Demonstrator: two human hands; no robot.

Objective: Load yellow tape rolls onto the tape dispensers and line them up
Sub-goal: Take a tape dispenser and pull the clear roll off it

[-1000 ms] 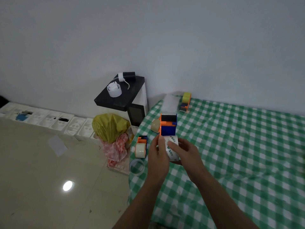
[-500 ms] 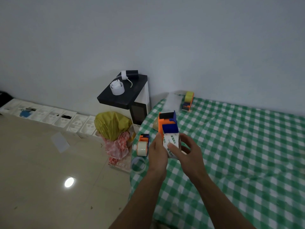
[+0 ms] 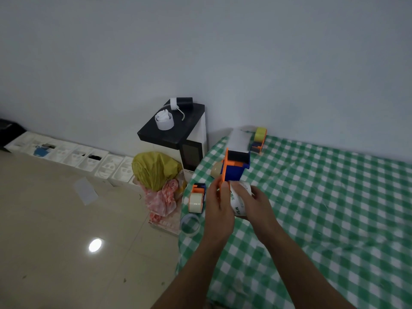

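Above the table's left edge I hold an orange and blue tape dispenser [image 3: 234,167]. My left hand [image 3: 217,206] grips its orange side. My right hand [image 3: 256,202] curls round the pale tape roll [image 3: 238,200] at the dispenser's lower end. A loaded dispenser [image 3: 196,198] with a pale yellowish roll lies on the green checked tablecloth [image 3: 323,197] just left of my hands. Another dispenser [image 3: 258,139] with a yellow roll stands at the far corner by the wall. A loose tape roll [image 3: 189,224] lies at the table's edge, and a tan roll [image 3: 216,170] sits behind the held dispenser.
A white box [image 3: 239,139] stands near the far dispenser. Left of the table is a black-topped white cabinet [image 3: 174,130] with a white cup on it. A yellow bag [image 3: 156,170] and a pink bag [image 3: 160,199] sit on the floor. White trays [image 3: 66,152] line the wall.
The dispenser has tilted and turned in my hands, its orange side now facing left. My right hand has slid further round the roll. The view has shifted slightly.
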